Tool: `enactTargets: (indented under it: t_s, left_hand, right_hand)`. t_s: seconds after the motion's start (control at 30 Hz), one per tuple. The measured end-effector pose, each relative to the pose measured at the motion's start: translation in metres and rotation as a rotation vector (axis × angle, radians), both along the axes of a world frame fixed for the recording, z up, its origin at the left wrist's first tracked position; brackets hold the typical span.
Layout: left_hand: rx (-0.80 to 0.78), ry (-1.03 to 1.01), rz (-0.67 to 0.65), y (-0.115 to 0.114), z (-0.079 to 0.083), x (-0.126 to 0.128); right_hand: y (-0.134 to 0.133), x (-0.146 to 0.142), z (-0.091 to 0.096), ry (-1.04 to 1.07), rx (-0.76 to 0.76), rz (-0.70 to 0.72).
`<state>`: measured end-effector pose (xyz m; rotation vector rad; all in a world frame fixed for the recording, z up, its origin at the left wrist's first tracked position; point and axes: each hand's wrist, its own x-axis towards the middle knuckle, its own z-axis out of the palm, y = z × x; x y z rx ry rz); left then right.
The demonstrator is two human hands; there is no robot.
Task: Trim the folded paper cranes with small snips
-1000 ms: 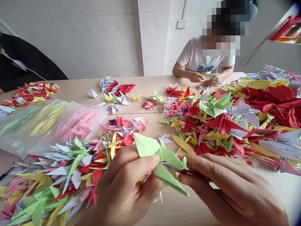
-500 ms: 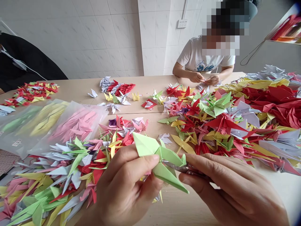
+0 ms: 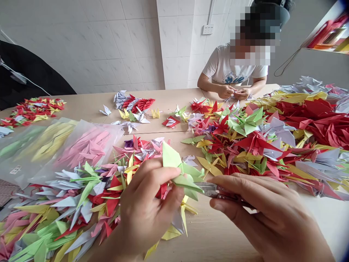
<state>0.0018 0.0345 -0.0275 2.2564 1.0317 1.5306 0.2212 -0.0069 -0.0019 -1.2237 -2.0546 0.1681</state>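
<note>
A light green paper crane (image 3: 185, 174) is pinched between the thumb and fingers of my left hand (image 3: 152, 203), in the middle of the view above the table. My right hand (image 3: 267, 211) is closed round a slim metal tool (image 3: 208, 189) that looks like small pliers; most of its handle is hidden by my fingers. The tool's tip points left and reaches the crane, where a wing partly covers it. Below my left hand, yellow paper cranes (image 3: 171, 233) lie on the table. A heap of mixed cranes (image 3: 106, 196) spreads to the left of that hand.
A large pile of coloured cranes (image 3: 251, 142) fills the right side. Clear bags (image 3: 89, 145) of pink, yellow and green paper lie left. Across the table (image 3: 106, 120), a co-worker in a white shirt (image 3: 231, 69) handles something small. A red-and-grey bundle of folded paper (image 3: 136, 102) lies at the back.
The green crane has turned in my left hand, its upper wing now more upright. The tool has shifted from the crane's centre toward its right side, showing more metal. The view has moved slightly.
</note>
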Motion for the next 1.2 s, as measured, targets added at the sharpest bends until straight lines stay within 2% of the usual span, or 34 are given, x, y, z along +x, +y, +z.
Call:
enactTargets:
  t_s: [0.07, 0.13, 0.23, 0.33, 0.37, 0.5, 0.67, 0.83, 1.0, 1.2]
  left_hand:
    - [-0.07, 0.037, 0.007, 0.004, 0.002, 0.002]
    - [-0.1, 0.053, -0.008, 0.005, 0.005, 0.005]
    - [-0.163, 0.042, -0.08, 0.005, 0.008, 0.009]
    - [-0.281, 0.013, -0.166, 0.005, 0.005, 0.015]
    - [-0.331, 0.007, -0.189, 0.005, 0.003, 0.018]
    - [-0.549, 0.0, -0.289, -0.001, -0.015, 0.03]
    - [-0.773, -0.033, -0.361, -0.023, -0.043, 0.04]
    - [-0.938, -0.061, -0.444, -0.042, -0.061, 0.036]
    - [-0.998, -0.058, -0.49, -0.051, -0.07, 0.035]
    - [-0.929, -0.015, -0.374, -0.055, -0.079, 0.036]
  right_hand:
    - [-0.001, 0.004, -0.001, 0.066, -0.022, -0.053]
    - [-0.001, 0.007, -0.001, 0.228, 0.03, -0.098]
    - [0.005, 0.009, -0.004, 0.458, 0.044, -0.064]
    - [0.014, 0.008, -0.015, 0.474, -0.122, -0.008]
    - [0.015, 0.008, -0.02, 0.43, -0.236, 0.02]
    - [0.008, 0.008, -0.043, 0.363, -0.375, 0.071]
    - [-0.017, 0.008, -0.064, 0.384, -0.475, 0.001]
    - [-0.034, 0.009, -0.086, 0.502, -0.643, -0.042]
    - [-0.035, 0.007, -0.106, 0.638, -0.769, -0.03]
    - [-0.037, 0.005, -0.115, 0.678, -0.821, 0.016]
